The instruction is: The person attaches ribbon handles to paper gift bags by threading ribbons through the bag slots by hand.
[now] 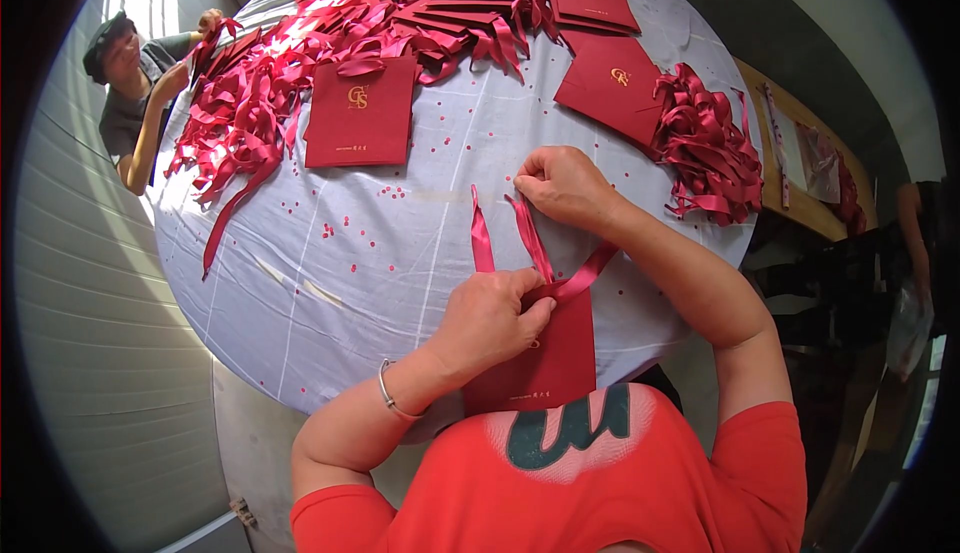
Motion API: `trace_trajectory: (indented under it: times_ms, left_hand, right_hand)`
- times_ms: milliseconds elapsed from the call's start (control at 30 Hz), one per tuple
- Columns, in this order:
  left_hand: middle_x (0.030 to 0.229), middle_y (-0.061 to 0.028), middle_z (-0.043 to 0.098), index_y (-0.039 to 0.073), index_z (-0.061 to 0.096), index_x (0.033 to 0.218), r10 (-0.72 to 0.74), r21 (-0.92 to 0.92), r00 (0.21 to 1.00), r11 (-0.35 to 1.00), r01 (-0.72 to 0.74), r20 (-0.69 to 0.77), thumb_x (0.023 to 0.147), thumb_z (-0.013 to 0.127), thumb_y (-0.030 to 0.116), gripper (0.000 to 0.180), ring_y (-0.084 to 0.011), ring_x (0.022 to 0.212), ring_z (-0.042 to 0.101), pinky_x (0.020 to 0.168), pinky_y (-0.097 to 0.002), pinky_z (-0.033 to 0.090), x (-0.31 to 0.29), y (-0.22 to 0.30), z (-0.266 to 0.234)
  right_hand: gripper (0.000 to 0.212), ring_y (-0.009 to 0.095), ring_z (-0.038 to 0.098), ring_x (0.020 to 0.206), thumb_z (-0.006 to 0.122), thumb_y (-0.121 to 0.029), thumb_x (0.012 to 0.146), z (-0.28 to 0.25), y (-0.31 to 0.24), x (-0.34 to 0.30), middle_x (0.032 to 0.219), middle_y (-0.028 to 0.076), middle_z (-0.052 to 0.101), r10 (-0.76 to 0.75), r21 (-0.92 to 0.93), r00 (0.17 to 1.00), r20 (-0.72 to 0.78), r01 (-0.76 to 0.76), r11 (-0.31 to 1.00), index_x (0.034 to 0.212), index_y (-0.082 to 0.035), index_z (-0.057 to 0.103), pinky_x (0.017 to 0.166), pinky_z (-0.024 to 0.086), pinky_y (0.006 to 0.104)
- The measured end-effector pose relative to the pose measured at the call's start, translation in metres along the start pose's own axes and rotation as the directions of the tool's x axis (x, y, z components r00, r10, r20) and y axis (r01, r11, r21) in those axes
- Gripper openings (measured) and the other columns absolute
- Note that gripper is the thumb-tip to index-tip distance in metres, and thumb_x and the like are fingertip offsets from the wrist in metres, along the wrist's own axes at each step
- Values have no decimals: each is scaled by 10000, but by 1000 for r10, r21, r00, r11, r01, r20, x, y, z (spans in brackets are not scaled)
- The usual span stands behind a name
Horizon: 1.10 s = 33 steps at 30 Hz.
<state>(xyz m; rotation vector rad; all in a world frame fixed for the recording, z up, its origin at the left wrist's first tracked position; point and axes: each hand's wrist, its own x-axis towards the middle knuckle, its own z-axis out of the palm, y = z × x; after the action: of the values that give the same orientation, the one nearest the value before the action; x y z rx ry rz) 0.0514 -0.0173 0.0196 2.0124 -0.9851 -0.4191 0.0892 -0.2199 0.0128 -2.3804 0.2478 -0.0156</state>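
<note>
A dark red paper gift bag (565, 358) lies at the table's near edge, against my body. My left hand (490, 321) is closed on its top edge, thumb on the front and fingers by the ribbon. Above the bag, my right hand (568, 185) pinches with thumb and forefinger near the upper end of a pink-red satin ribbon (531, 238). Another ribbon strand (481, 241) stands up left of it, and a wider loop (585, 275) runs off to the right. How the ribbon passes through the bag's top is hidden by my left fingers.
On the round table with its pale cloth (340, 338) lie a bag stack (360, 128), more red bags (615, 88) and a ribbon heap (708, 143). Bags and ribbons (430, 13) pile at the back. A co-worker (135, 83) handles ribbon at the left. A wooden table (800, 193) stands right.
</note>
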Motion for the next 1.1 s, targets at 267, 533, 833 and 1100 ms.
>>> trace_trajectory:
  times_ms: [267,533,833,1100]
  left_hand:
    - [740,-165,680,47,702,904,-67,-47,997,997,68,34,837,668,230,198,-362,708,666,651,-450,522,1,4,-3]
    - [722,-152,686,33,707,914,-111,-92,993,989,114,42,840,681,200,185,-318,656,679,620,-400,525,1,7,-6]
    - [726,-177,684,12,711,922,-154,-164,983,972,169,99,844,690,201,205,-285,626,688,587,-363,520,3,4,-3]
    - [682,-167,684,-15,705,923,-199,-131,974,969,212,105,879,654,184,210,-255,584,691,551,-341,523,1,7,-9]
  right_hand:
    - [221,73,551,625,676,-192,896,-38,4,-59,697,53,639,-149,137,958,-244,186,973,896,29,686,558,443,259]
    - [333,46,533,510,626,-359,948,-56,33,-138,668,2,629,397,576,859,322,-511,638,867,-44,695,419,349,199]
    - [200,16,295,457,636,-232,962,-33,18,-110,605,-80,447,337,915,936,103,-222,338,929,-35,660,422,195,198]
    - [160,23,306,460,675,-166,938,-58,27,-93,656,-53,529,218,905,935,-280,181,384,969,-11,701,425,217,218]
